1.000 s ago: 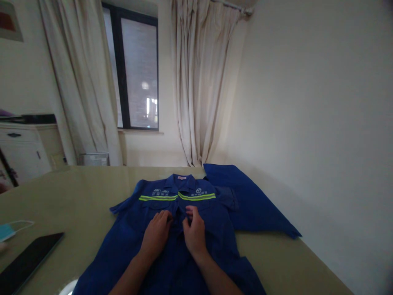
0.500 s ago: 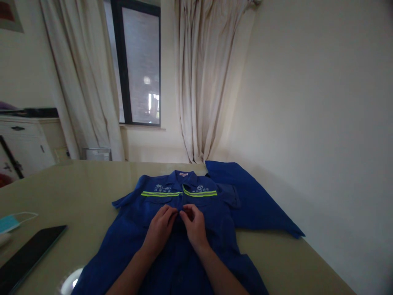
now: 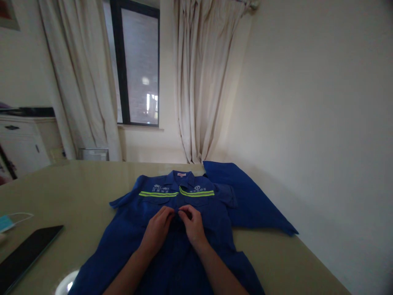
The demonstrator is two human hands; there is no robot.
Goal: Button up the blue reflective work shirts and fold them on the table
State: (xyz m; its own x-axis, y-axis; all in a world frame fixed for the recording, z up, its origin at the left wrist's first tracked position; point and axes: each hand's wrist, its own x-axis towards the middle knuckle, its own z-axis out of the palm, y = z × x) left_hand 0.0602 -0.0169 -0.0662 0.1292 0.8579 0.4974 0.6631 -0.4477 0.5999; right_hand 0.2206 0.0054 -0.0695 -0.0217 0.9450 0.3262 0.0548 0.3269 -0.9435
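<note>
A blue work shirt (image 3: 153, 209) with yellow-green reflective stripes and white print on the chest lies front side up on the table, its collar pointing away from me. My left hand (image 3: 159, 225) pinches the shirt's front opening just below the stripe. Close beside it, my right hand (image 3: 192, 223) pinches the other side of the same opening, thumb and forefinger together. The fingertips of both hands nearly meet at the placket. Whether a button sits between them is too small to make out.
Another folded blue garment (image 3: 251, 200) lies at the right, partly under the shirt's sleeve. On the left are a black tablet-like device (image 3: 29, 256) and a light blue face mask (image 3: 6, 223). The table (image 3: 82, 184) meets the wall at the right; curtains (image 3: 199, 82) hang behind.
Both hands stay at the front opening, with only small finger movements. The whole view has shifted slightly, so everything appears a little further left.
</note>
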